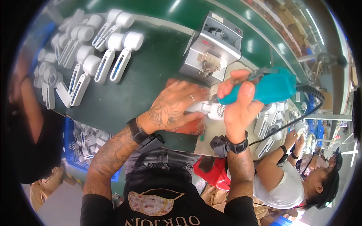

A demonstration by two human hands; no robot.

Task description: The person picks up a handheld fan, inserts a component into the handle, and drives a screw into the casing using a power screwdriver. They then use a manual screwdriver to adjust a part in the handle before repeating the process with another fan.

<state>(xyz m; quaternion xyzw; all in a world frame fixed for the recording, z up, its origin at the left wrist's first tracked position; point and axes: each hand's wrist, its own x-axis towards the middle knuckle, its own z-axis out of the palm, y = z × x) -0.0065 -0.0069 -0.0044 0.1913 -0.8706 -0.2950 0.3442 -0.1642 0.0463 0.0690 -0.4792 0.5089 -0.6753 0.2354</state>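
My left hand (169,107) lies over a small white handheld fan (216,112), its fingers wrapped on the fan's handle and holding it down at a reddish mat (184,129). The fan's round head, with a vented grille, points right. My right hand (241,109) is closed around a teal electric screwdriver (277,87), which lies tilted across the palm with a cord running from its rear end. The screwdriver's dark nose is at the fan, close to the fingertips of my left hand. Whether its bit touches a screw is hidden.
Several white fans (122,56) lie in rows at the left of the green table (151,49). A grey metal machine (217,47) stands behind my hands. More fans (264,126) lie at right near a co-worker (283,180). A blue crate (69,141) holds parts; another person is at left.
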